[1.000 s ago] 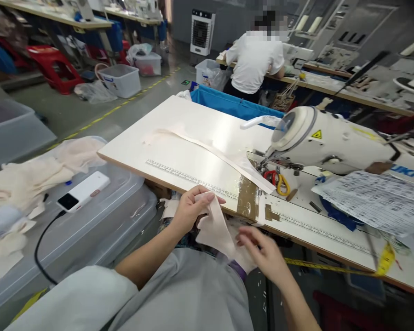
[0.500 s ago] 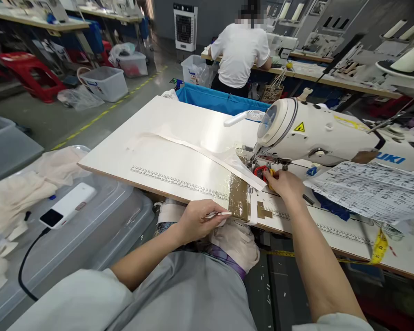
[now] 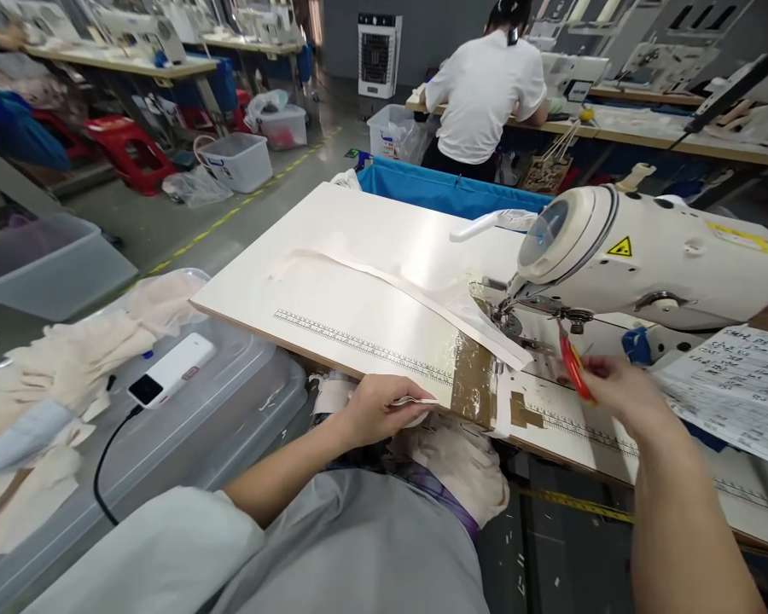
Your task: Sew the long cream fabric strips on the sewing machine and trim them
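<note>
At the table's front edge, my left hand point(image 3: 375, 411) pinches the edge of a pale fabric piece point(image 3: 416, 401). My right hand point(image 3: 631, 396) is closed on red-handled scissors point(image 3: 574, 365), which stand tilted above the table right of the needle area; motion blurs the fingers a little. A long pale pink fabric strip point(image 3: 410, 290) lies across the white sewing table point(image 3: 333, 222), one end beside the presser foot point(image 3: 510, 322). The white sewing machine point(image 3: 666, 247) rises just behind the scissors.
A printed sheet point(image 3: 736, 384) hangs at the right. A lidded plastic bin point(image 3: 243, 409) on the left carries pale fabric point(image 3: 102, 350) and a white power bank point(image 3: 172, 368) with a cable. Behind the table are a blue cloth bin point(image 3: 448, 183) and a seated person in white point(image 3: 486, 94).
My right hand has lifted the scissors off the table by the machine and drawn them right and nearer. My left hand keeps its pinch on the fabric. The view has turned slightly left.
</note>
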Motion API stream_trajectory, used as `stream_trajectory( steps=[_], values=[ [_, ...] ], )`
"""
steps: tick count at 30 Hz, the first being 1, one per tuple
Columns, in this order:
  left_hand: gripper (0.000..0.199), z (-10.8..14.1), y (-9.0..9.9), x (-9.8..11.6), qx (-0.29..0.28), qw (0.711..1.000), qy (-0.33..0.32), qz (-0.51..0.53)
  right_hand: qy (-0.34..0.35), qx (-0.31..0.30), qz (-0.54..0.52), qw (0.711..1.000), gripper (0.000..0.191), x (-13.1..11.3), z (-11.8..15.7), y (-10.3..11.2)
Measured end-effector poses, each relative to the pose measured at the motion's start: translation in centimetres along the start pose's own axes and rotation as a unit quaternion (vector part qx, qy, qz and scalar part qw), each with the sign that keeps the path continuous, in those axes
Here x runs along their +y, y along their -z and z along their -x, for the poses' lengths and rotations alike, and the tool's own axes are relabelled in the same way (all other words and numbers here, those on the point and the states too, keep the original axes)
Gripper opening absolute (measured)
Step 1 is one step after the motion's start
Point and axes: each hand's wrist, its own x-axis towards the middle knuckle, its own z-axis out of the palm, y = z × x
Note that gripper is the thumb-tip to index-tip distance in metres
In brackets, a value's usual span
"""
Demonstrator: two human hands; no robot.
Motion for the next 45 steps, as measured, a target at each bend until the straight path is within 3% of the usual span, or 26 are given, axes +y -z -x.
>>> stream_trajectory(
  steps=[1, 3, 6, 9, 13, 18, 32, 41, 45],
  values=[
    [0.030, 0.0, 0.0, -0.1, -0.013, 1.000, -0.008, -0.004, -0.043, -0.007, -0.001, 0.999, 0.047, -0.4, 2.2, -0.1],
    [0.031, 0.0, 0.0, -0.2, -0.034, 0.999, -0.010, 0.002, -0.048, -0.022, -0.047, 0.998, 0.050, -1.5, 6.8, -0.5],
    [0.028, 0.0, -0.2, 0.1, -0.058, 0.996, 0.024, 0.067, 0.044, -0.046, -0.026, 0.998, 0.040, -3.7, 12.4, -1.3],
    [0.029, -0.2, -0.3, 0.7, -0.080, 0.979, 0.086, 0.166, 0.179, -0.024, 0.069, 0.981, 0.027, -6.3, 14.5, -1.8],
    [0.027, -0.3, -0.3, 1.3, -0.093, 0.962, 0.118, 0.228, 0.331, 0.018, 0.170, 0.928, 0.021, -8.9, 13.3, -1.8],
    [0.029, -0.1, 0.1, 1.4, -0.111, 0.946, 0.138, 0.273, 0.399, 0.036, 0.221, 0.889, 0.019, -10.0, 11.9, -1.6],
    [0.026, 0.1, 0.8, 1.0, -0.123, 0.945, 0.147, 0.263, 0.419, 0.020, 0.263, 0.869, 0.023, -11.0, 11.7, -1.5],
    [0.024, 0.3, 1.1, 1.2, -0.120, 0.961, 0.134, 0.212, 0.465, 0.009, 0.302, 0.832, 0.024, -10.9, 10.9, -1.6],
    [0.023, 0.3, 1.1, 1.3, -0.124, 0.964, 0.154, 0.175, 0.460, 0.005, 0.307, 0.833, 0.024, -10.7, 10.9, -2.0]
  ],
)
